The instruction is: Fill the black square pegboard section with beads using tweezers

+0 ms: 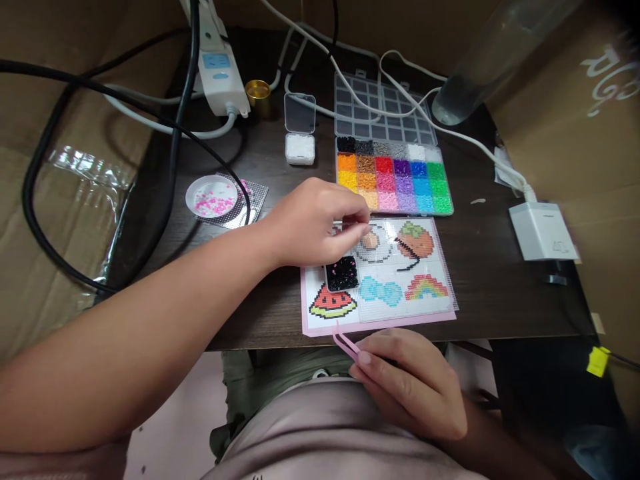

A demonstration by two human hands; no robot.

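My left hand [325, 223] reaches over the pattern sheet [327, 327], thumb and forefinger pinched near the egg picture; whatever they hold is too small or hidden to make out. Below this hand lies a small clear box of black beads [343, 275] with a few pink ones mixed in. A clear pegboard [385, 317] covers the right part of the sheet, and a dark line of beads crosses the persimmon picture [415, 241]. My right hand [410, 380] is closed around pink tweezers [346, 343] at the table's front edge, their tips pointing toward the sheet.
Behind the sheet stands an open bead case [395, 177] with many colours. A white bead box [300, 148], a dish of pink beads [211, 197] on another pegboard and a gold cup [259, 97] stand leftward. Cables, a power strip [220, 73] and a charger [543, 232] surround them.
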